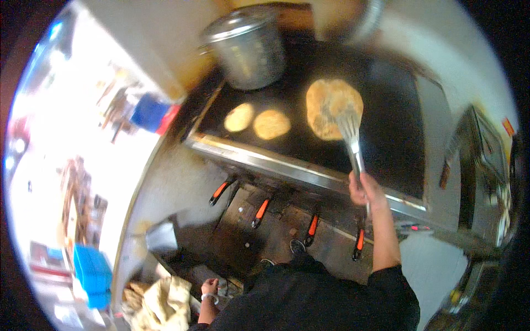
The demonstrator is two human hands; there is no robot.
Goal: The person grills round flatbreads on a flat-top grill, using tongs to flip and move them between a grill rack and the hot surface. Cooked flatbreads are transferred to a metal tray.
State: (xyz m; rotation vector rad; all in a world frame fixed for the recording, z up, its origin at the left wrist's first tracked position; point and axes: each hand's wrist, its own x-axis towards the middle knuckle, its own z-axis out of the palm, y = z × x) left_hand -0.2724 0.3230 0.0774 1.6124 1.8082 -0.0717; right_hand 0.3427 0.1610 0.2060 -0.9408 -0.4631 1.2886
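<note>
My right hand [366, 190] is closed around the handle of a slotted metal spatula [350, 124]. The spatula's blade lies over the lower right part of a large browned flatbread [329, 103] on a dark flat griddle [389, 124]. Two smaller round flatbreads, one pale [239, 117] and one more browned [272, 124], lie side by side near the griddle's front left. My left hand [210, 285] hangs low at my side, with a pale band at its wrist, near a cream cloth [165, 302]. Its fingers look curled; whether they hold anything is unclear.
A large lidded metal pot [250, 53] stands on the griddle's back left. Several orange-and-black handles [261, 212] stick out below the griddle's metal front edge [290, 163]. A knife-like tool [446, 171] lies to the right. Blue plastic containers [93, 275] stand at lower left.
</note>
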